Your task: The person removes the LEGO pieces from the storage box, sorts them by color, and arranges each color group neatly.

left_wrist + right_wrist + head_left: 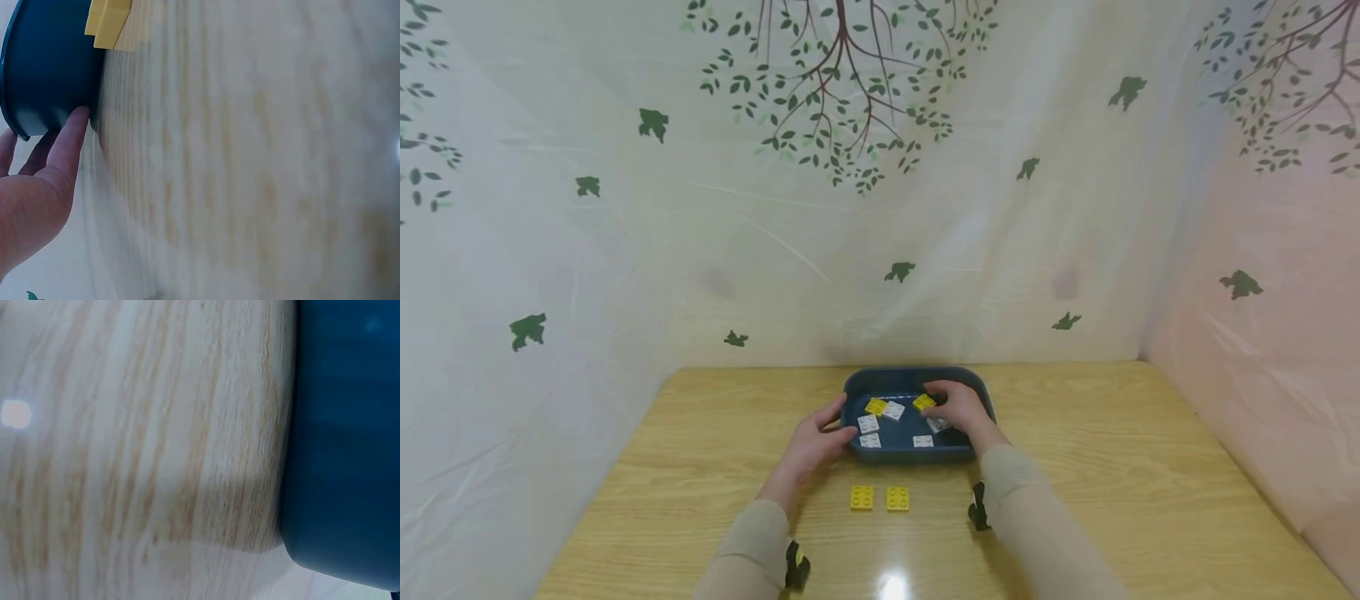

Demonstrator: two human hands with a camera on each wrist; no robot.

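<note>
- Yellow block [923, 402]: inside the blue tray [880, 457], toward its right half, pinched between thumb and fingers of the right hand [961, 407]. Touching the tray floor or just above it: cannot tell.
- Pale left sleeve [752, 542], with a black gadget [797, 567] at the wrist.
- Left hand [812, 442]: grasping the tray around its left end, with the thumb at the near corner and fingers along the outer side.
- On the wooden table [700, 467], before the tray: a left loose block [861, 497] and a right loose block [897, 499], both yellow, with studs up, side by side but apart.
- Inside the tray at left: two white blocks [868, 424], one nearer the front wall.
- Slightly further right: another yellow piece [876, 407], close beside a tilted white piece [893, 410].
- Right of those: a front white block [923, 441] near the near wall, then a half-hidden white block [937, 424] under the right hand.
- Far right: pale right sleeve [1022, 492], with a similar black device [978, 507].
</note>
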